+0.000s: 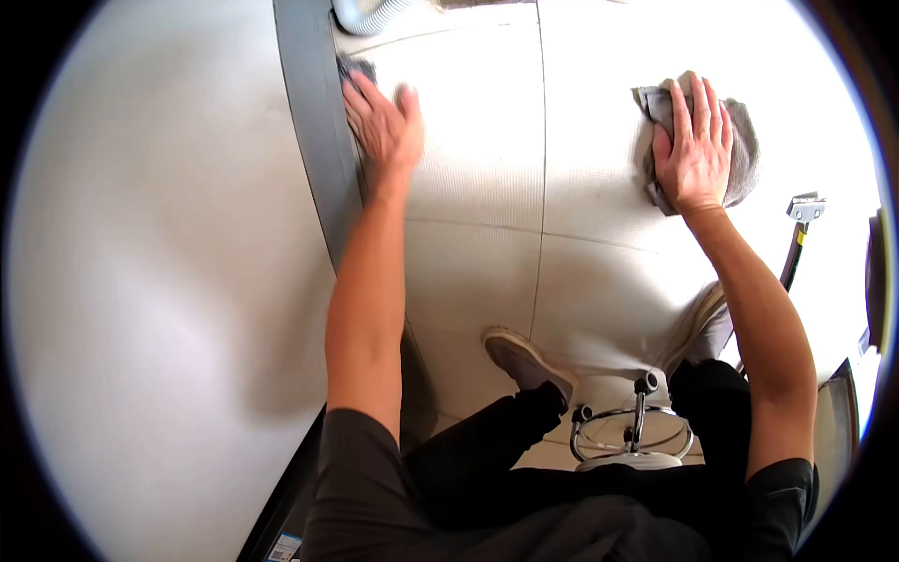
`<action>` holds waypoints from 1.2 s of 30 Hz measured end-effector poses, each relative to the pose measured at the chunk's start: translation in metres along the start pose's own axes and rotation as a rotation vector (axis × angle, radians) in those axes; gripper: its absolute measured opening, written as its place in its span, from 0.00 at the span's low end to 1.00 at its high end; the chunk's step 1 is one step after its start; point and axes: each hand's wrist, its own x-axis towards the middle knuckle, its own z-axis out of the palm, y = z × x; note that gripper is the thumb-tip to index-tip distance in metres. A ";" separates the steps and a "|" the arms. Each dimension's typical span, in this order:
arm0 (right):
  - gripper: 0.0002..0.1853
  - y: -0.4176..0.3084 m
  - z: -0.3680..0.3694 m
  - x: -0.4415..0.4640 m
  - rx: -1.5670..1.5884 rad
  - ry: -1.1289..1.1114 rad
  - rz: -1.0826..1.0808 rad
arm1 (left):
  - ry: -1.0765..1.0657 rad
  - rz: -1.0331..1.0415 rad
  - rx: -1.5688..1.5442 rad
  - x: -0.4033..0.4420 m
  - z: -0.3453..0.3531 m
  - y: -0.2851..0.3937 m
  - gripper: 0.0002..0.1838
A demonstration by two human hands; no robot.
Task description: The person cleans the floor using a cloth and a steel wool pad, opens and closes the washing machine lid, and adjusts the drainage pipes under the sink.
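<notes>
A dark, soft shirt [581,529] fills the bottom edge. On the pale, finely ribbed tile floor [478,178], the right hand [695,150] rests flat, fingers extended, on one rumpled grey cloth [745,155]. The left hand [384,126], thumb splayed, covers part of one small dark cloth [357,66] beside a straight grey strip [318,122]; whether it grips, I cannot tell. Wide tile separates both hands. Two shoes [526,359] flank one chrome stool base [640,421].
</notes>
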 end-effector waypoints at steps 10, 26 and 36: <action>0.39 -0.001 -0.003 0.001 0.044 0.018 -0.015 | 0.080 0.053 0.013 0.053 0.007 0.014 0.51; 0.39 -0.004 -0.007 0.002 0.000 -0.048 0.001 | 0.037 0.033 0.077 0.048 -0.003 0.015 0.52; 0.36 -0.004 -0.009 0.003 0.000 -0.068 0.014 | -0.056 0.065 0.127 -0.068 -0.010 -0.019 0.54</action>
